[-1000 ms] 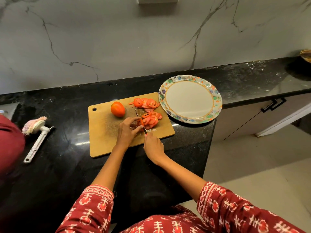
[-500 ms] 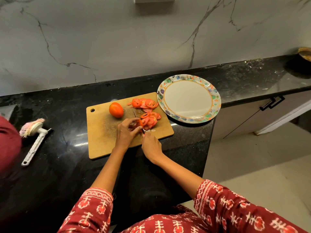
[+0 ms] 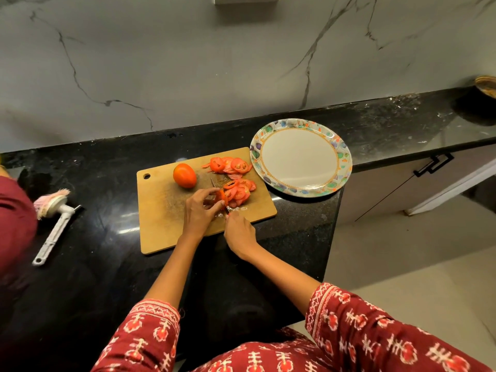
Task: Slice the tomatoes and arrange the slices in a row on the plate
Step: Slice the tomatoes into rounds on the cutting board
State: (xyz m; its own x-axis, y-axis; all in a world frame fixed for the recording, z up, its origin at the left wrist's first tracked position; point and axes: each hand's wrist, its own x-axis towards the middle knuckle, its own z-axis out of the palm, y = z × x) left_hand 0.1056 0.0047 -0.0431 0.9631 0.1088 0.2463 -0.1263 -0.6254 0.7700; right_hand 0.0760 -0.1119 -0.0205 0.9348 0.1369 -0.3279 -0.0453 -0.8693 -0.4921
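Observation:
A wooden cutting board [image 3: 166,226] lies on the black counter. On it sit a whole tomato [image 3: 184,175] and two heaps of tomato slices, one at the far edge [image 3: 230,165] and one nearer [image 3: 241,193]. My left hand [image 3: 200,213] pinches the last piece of a tomato [image 3: 222,197] against the board. My right hand [image 3: 239,233] grips a knife [image 3: 218,185] whose blade lies across that piece. The round plate [image 3: 341,167] with a coloured rim stands right of the board and holds nothing.
A white-handled brush [image 3: 52,224] lies on the counter at the left. The counter's corner ends just right of the board; floor and a cabinet with a black handle [image 3: 433,165] lie beyond. A marble wall rises behind. A bowl's edge [image 3: 487,85] shows far right.
Both hands stayed at the tomato piece while the knife worked through it; the nearer heap of slices has grown slightly. The view shifted a little.

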